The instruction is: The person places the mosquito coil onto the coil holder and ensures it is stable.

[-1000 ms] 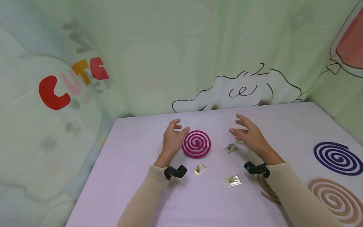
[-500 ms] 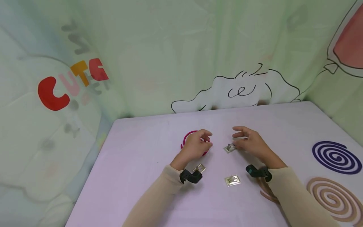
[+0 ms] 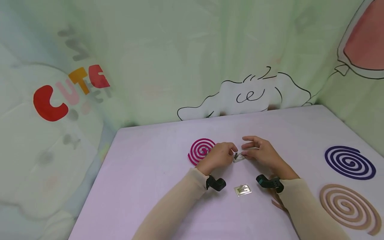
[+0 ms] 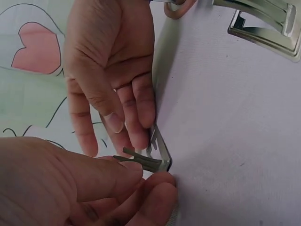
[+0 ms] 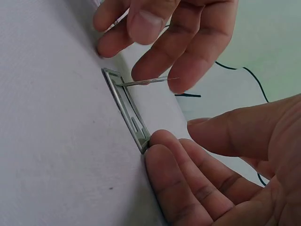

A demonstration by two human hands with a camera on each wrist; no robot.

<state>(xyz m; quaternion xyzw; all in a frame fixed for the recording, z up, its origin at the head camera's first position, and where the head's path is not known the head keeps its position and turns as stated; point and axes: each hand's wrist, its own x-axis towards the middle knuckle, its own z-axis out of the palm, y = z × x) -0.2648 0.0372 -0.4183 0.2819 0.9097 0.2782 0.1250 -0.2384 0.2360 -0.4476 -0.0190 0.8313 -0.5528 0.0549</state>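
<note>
A small rectangular metal mosquito coil stand (image 5: 126,110) with a raised prong lies on the table between my hands. My left hand (image 3: 222,155) is beside it, fingers loosely bent close to the prong; no firm grip shows. My right hand (image 3: 261,151) touches the stand's other end with its fingertips, the thumb held apart in the right wrist view. A magenta mosquito coil (image 3: 199,151) lies behind the left hand, which partly covers it. Another metal stand (image 3: 243,190) lies nearer the front.
At the right lie a dark blue coil (image 3: 349,163) and a tan coil (image 3: 345,205). A further tan coil (image 3: 277,200) is partly hidden under the right forearm. A printed curtain (image 3: 168,66) stands behind the pale table (image 3: 144,160).
My left hand has moved right, across the magenta coil, to the far stand. My right hand has come down to that stand. The left forearm now covers the stand at the front left.
</note>
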